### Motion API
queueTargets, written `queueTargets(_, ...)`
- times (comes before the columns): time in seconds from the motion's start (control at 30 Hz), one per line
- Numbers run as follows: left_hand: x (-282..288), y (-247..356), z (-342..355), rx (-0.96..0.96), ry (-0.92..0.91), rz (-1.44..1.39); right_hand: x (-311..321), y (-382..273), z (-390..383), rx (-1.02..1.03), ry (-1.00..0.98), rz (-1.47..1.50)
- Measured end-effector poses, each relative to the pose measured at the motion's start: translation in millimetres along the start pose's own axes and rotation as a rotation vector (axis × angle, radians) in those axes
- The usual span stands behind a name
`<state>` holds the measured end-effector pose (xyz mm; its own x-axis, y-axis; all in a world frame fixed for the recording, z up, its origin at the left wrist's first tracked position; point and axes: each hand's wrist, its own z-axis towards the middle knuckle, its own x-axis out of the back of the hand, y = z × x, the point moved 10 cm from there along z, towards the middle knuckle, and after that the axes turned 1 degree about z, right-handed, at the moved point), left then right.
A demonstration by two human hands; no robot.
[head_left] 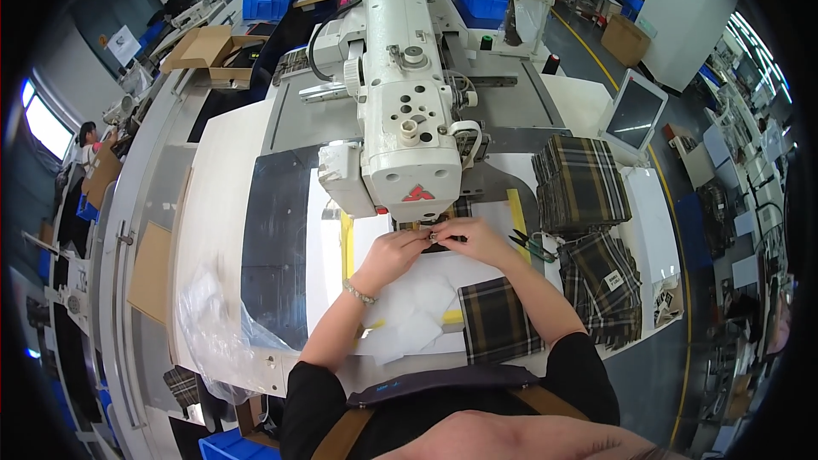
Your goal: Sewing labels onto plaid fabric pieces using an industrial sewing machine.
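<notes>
— Where to find the plaid piece (461, 208)?
— Under the sewing machine head (413, 162), at the fingertips of left hand (399, 254) and right hand (475, 239).
— State of fingers?
— Right: apparently pinched on a small metallic-looking item (434, 238); left: close together beside it, grip impossible to confirm.
— How far along?
— Judged mid-batch, with present piece not yet finished. Noted at right: neat plaid stack (586, 181) and looser pile (601, 277); nearer, single panel (501, 321). Unable to sort done from waiting.
— Hard to make out?
— Needle and stitching: blocked by head and fingers. Item: too small to identify.

An open cardboard box (194, 44) sits near a blue bin (262, 8).
</notes>
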<state>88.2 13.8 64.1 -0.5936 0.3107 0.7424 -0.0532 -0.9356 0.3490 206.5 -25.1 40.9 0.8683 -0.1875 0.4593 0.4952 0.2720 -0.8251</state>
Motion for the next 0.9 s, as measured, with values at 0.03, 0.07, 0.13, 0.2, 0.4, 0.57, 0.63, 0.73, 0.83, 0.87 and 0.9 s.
queueTargets(0.03, -2.1, -5.1, -1.6, 0.016, 0.004, -0.01, -1.0, 2.6, 2.1, 0.006, -0.006, -0.026)
queueTargets(0.07, -4.9, -8.5, -1.9, 0.021, -0.01, -0.033, -0.8, 5.3, 2.2, 0.003, -0.009, -0.052)
queueTargets(0.13, -7.9, -12.3, -3.1, 0.028, -0.027, -0.011, -2.2, 9.0, 3.8, 0.003, -0.01, -0.072)
queueTargets(0.2, -5.8, -14.4, -1.9, 0.038, -0.035, 0.01, -3.6, 8.1, 8.8, 0.001, -0.019, -0.099)
queueTargets(0.4, -11.6, -14.9, 0.3, 0.051, -0.061, -0.028, -5.9, 14.5, 5.0, 0.094, 0.032, -0.241)
queueTargets(0.57, -7.2, -5.2, 1.5, 0.011, -0.016, 0.0, -10.3, 16.5, 2.4, 0.112, 0.044, -0.273)
queueTargets(0.63, -7.9, -2.9, 1.1, 0.009, -0.014, 0.01, -6.9, 15.1, 1.8, 0.116, 0.068, -0.292)
queueTargets(0.73, -7.6, -1.2, 1.6, 0.017, -0.017, 0.029, -2.3, 12.9, 1.7, 0.118, 0.106, -0.301)
queueTargets(0.83, -9.7, -3.8, 0.8, 0.046, -0.035, 0.03, -1.8, 13.2, 2.7, 0.119, 0.107, -0.316)
queueTargets(0.87, -10.8, -6.5, 0.3, 0.069, -0.047, 0.027, -1.6, 14.4, 2.7, 0.118, 0.108, -0.317)
queueTargets(0.9, -11.0, -7.1, -0.1, 0.068, -0.047, 0.026, -2.0, 17.1, 2.9, 0.107, 0.104, -0.302)
